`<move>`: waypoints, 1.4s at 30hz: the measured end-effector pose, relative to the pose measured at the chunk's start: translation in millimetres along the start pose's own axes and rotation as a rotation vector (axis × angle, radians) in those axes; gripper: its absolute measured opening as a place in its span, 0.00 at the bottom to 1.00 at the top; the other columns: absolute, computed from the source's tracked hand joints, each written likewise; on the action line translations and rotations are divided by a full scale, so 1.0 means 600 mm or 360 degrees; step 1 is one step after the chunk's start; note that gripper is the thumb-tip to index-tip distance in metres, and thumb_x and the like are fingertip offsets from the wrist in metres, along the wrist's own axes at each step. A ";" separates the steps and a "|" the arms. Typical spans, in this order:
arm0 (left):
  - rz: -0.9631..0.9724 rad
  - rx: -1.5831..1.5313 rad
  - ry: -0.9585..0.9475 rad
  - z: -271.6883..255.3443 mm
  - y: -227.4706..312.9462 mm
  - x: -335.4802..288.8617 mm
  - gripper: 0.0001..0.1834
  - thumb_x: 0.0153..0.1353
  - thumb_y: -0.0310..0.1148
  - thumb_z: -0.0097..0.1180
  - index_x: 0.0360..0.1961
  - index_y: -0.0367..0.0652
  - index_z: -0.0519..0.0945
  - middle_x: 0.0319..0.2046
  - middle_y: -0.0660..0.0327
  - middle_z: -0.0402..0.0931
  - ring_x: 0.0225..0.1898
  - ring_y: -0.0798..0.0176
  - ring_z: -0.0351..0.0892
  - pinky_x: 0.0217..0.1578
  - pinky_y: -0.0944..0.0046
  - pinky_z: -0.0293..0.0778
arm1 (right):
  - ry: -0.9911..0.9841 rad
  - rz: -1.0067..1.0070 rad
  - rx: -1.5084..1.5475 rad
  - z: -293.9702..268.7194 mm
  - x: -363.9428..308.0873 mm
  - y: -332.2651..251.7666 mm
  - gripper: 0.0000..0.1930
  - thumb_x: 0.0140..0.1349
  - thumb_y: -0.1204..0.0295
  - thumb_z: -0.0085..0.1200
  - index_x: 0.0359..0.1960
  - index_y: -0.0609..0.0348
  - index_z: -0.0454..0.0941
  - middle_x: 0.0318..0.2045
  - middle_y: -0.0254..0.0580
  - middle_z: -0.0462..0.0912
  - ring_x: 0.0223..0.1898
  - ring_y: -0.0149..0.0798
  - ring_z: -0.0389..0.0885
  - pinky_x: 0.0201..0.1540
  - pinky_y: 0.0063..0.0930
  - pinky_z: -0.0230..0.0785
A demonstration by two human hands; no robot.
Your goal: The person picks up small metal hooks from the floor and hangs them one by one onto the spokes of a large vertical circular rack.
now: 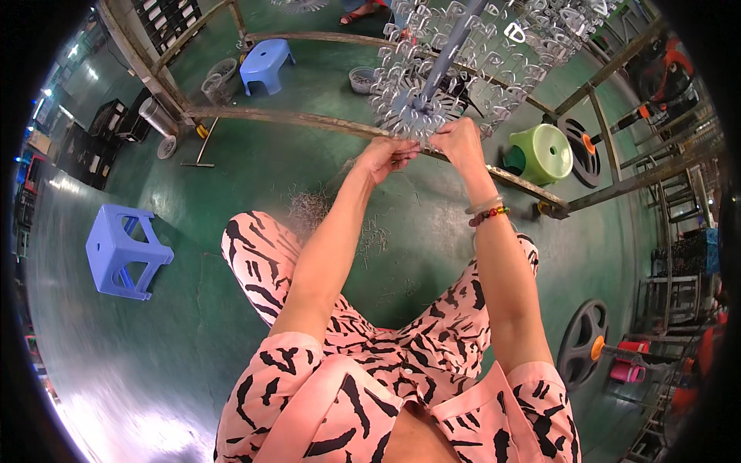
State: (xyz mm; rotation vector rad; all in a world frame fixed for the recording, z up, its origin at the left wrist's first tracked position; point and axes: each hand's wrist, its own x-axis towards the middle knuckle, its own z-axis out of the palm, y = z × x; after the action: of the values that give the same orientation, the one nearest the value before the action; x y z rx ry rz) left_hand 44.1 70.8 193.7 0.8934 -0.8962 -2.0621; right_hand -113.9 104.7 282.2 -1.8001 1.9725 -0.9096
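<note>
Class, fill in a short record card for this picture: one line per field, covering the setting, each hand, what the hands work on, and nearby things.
Setting: workshop with green floor
Left hand: raised, fingers at the lower edge of the hanging rack
Right hand: raised, touching the same rack; beaded bracelets on the wrist
Work piece: hanging rack on a grey pole, crowded with small clear plastic parts
Frame: wooden rails beyond the hands
Seats: two blue stools, one green stool
Grip: cannot tell whether either hand holds a part
</note>
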 end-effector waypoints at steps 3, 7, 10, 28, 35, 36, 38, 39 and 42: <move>0.0052 -0.0055 0.0011 0.006 -0.005 0.001 0.09 0.57 0.31 0.57 0.36 0.37 0.80 0.32 0.62 0.79 0.33 0.69 0.77 0.33 0.70 0.70 | -0.0045 0.0103 0.0134 0.005 0.001 0.005 0.09 0.38 0.72 0.60 0.19 0.66 0.81 0.16 0.50 0.79 0.22 0.46 0.80 0.30 0.33 0.72; 0.0058 -0.0186 0.0039 0.011 -0.011 -0.001 0.08 0.56 0.30 0.57 0.35 0.37 0.79 0.30 0.61 0.79 0.32 0.68 0.77 0.32 0.70 0.70 | -0.0041 0.0199 0.0242 0.007 -0.003 0.001 0.09 0.38 0.72 0.61 0.19 0.67 0.81 0.16 0.50 0.79 0.22 0.45 0.80 0.31 0.32 0.72; 0.0055 -0.0225 0.0060 0.016 -0.009 -0.003 0.08 0.56 0.30 0.57 0.34 0.36 0.79 0.30 0.61 0.79 0.32 0.67 0.77 0.32 0.70 0.71 | -0.0089 0.0175 0.0120 0.004 -0.002 0.004 0.11 0.42 0.74 0.61 0.27 0.72 0.80 0.19 0.45 0.81 0.20 0.32 0.80 0.22 0.22 0.72; 0.0038 -0.0415 -0.0014 0.021 -0.026 0.003 0.07 0.57 0.27 0.55 0.35 0.35 0.78 0.30 0.59 0.79 0.32 0.65 0.77 0.31 0.68 0.72 | -0.0085 0.0445 0.0295 0.007 -0.010 -0.010 0.11 0.43 0.76 0.62 0.27 0.73 0.79 0.19 0.44 0.81 0.19 0.31 0.80 0.22 0.21 0.75; 0.0021 -0.0400 0.0011 0.030 -0.027 -0.001 0.06 0.57 0.26 0.55 0.35 0.36 0.78 0.31 0.59 0.79 0.33 0.65 0.77 0.33 0.67 0.73 | -0.0031 0.0434 0.0241 0.003 -0.015 0.001 0.09 0.45 0.76 0.61 0.26 0.73 0.80 0.18 0.44 0.80 0.18 0.30 0.79 0.21 0.21 0.75; 0.0023 -0.0392 -0.0001 0.026 -0.027 -0.002 0.06 0.57 0.27 0.55 0.34 0.36 0.78 0.31 0.60 0.79 0.32 0.66 0.78 0.32 0.68 0.73 | -0.0011 0.0429 0.0289 0.005 -0.019 0.005 0.09 0.45 0.76 0.60 0.27 0.73 0.80 0.19 0.44 0.81 0.18 0.30 0.79 0.22 0.22 0.75; 0.0017 -0.0360 -0.0049 0.029 -0.029 0.000 0.06 0.57 0.27 0.55 0.34 0.37 0.78 0.30 0.61 0.79 0.32 0.67 0.78 0.32 0.69 0.73 | 0.0131 0.0385 0.0312 0.019 -0.030 0.021 0.10 0.46 0.76 0.61 0.28 0.72 0.80 0.19 0.44 0.81 0.19 0.30 0.79 0.23 0.22 0.75; 0.0039 -0.0372 -0.0029 0.014 -0.028 -0.002 0.06 0.57 0.28 0.55 0.34 0.37 0.78 0.30 0.61 0.79 0.33 0.67 0.78 0.33 0.68 0.73 | 0.0235 0.0325 0.0356 0.039 -0.033 0.020 0.10 0.47 0.76 0.61 0.29 0.72 0.81 0.20 0.44 0.81 0.20 0.30 0.79 0.24 0.22 0.75; 0.0045 -0.0366 -0.0027 0.016 -0.023 -0.002 0.06 0.57 0.29 0.55 0.35 0.37 0.78 0.31 0.61 0.79 0.34 0.67 0.78 0.34 0.66 0.73 | 0.0433 0.0274 0.0505 0.049 -0.068 0.017 0.11 0.49 0.75 0.61 0.31 0.72 0.81 0.21 0.43 0.82 0.21 0.29 0.79 0.26 0.23 0.75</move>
State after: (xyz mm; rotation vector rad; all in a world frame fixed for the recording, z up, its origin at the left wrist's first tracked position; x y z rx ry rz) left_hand 32.7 82.1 187.9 0.7366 -0.6598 -2.1001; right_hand -97.2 137.1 246.4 -1.3694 1.9626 -1.3781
